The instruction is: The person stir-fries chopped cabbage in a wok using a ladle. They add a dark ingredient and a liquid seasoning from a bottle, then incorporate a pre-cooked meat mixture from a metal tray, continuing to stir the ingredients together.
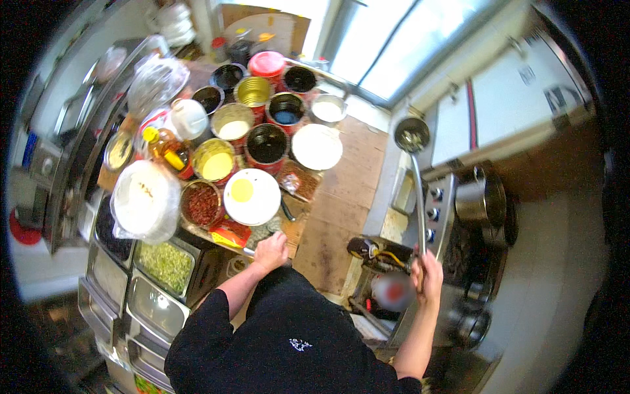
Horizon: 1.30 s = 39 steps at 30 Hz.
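My right hand (429, 277) grips the long metal handle of a ladle (417, 197). The ladle's dark bowl (412, 135) points away from me and holds some pale bits, too blurred to name. At the front edge of the cardboard-covered table, my left hand (272, 252) has its fingers curled beside a grey cloth (263, 232). A small pale, shiny piece (248, 251) shows next to its knuckles; whether the hand holds it is hidden. Just beyond are a white round dish (261, 204) with a yellow patch and a tub of red chilli flakes (202, 203).
Open tins and tubs (266, 144) crowd the table, with an oil bottle (167, 147) and a plastic-wrapped white tub (146, 199). Steel pans (155, 308) stand at left, one holding chopped greens (163, 266). At right are a stove with knobs (433, 213) and a steel pot (480, 199).
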{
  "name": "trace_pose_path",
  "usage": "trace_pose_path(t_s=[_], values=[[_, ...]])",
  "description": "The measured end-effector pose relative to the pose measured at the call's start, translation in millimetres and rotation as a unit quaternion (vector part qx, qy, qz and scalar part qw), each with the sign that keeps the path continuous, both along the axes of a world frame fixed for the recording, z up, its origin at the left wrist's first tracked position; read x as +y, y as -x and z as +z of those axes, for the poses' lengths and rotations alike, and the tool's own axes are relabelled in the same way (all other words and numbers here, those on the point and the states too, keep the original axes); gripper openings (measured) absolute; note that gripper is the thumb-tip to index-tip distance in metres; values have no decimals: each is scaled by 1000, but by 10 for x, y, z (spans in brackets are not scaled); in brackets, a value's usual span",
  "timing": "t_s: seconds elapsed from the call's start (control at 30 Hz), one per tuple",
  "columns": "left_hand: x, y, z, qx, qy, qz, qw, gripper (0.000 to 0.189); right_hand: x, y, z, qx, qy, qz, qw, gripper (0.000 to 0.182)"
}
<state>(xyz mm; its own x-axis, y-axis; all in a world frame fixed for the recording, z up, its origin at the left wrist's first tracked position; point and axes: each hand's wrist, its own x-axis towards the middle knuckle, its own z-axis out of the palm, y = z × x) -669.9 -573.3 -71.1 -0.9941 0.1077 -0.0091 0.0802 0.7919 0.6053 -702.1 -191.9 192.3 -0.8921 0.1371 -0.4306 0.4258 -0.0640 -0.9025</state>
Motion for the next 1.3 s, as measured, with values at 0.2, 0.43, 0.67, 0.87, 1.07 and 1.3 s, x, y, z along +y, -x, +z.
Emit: trace_pose_path(t_s=[0.2,0.43,0.67,0.87,1.07,1.3], values=[[-69,55,97,46,-29,41,998,17,-1315,2251,44,22,-237,224,945,24],[-125,95,70,106,-30,94,989,11,-2696,3664,-226,133,-681,361,622,29],[-155,126,54,137,-9,114,984,10,-2732,4390,-655,-128,-220,309,916,23],[-138,135,37,145,2,94,985,12,-2107,4236,-575,-262,117,240,927,22],[-140,154,115,131,5,77,988,12,-1869,4082,-641,-252,164,241,923,27],[-139,152,128,125,2,77,989,11,-1947,3965,-617,-247,162,235,926,26]])
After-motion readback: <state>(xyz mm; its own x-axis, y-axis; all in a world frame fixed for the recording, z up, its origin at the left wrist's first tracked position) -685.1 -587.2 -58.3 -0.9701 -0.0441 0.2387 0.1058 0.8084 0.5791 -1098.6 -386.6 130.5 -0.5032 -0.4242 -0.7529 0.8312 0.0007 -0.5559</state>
